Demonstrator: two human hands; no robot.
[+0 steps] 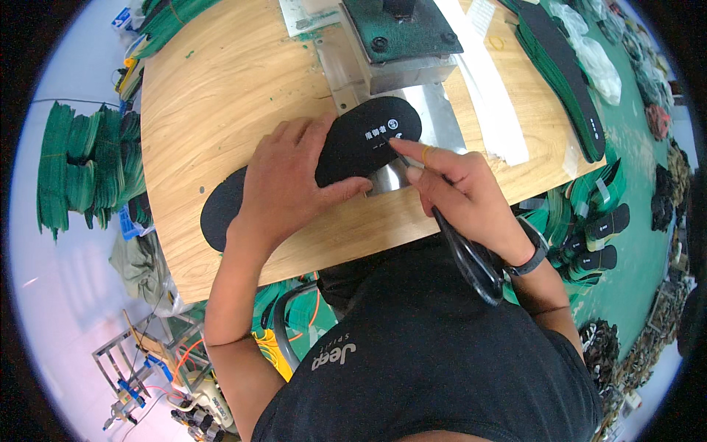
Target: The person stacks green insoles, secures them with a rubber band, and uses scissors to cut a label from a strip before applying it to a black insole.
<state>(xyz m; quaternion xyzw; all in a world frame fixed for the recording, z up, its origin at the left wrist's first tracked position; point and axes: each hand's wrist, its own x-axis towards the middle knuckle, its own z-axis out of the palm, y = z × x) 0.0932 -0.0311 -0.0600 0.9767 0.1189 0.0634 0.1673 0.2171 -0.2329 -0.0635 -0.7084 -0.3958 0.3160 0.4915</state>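
Two hands are working over one black insole (pixel 346 151) in the head view. The insole is lying slantwise on the wooden tabletop (pixel 221 96), its heel end resting on the metal plate (pixel 438 118) below the green press block (pixel 401 29). The left hand (pixel 291 184) is pressing flat on the insole's middle, fingers spread, gripping nothing. The right hand (pixel 460 191) is clenching black scissors (pixel 464 254), with the blade tips touching the heel beside the white print and the handles trailing back toward the wrist. Whether the blades are parted cannot be told.

Judged from this pose, the work is going best when the left palm is keeping the insole from sliding, when only the tips are meeting the surface, and when the thumb is staying clear of the blades.

Green and black insole stacks (pixel 567 74) are lying along the right edge, and white strips (pixel 490 96) are lying beside the plate.
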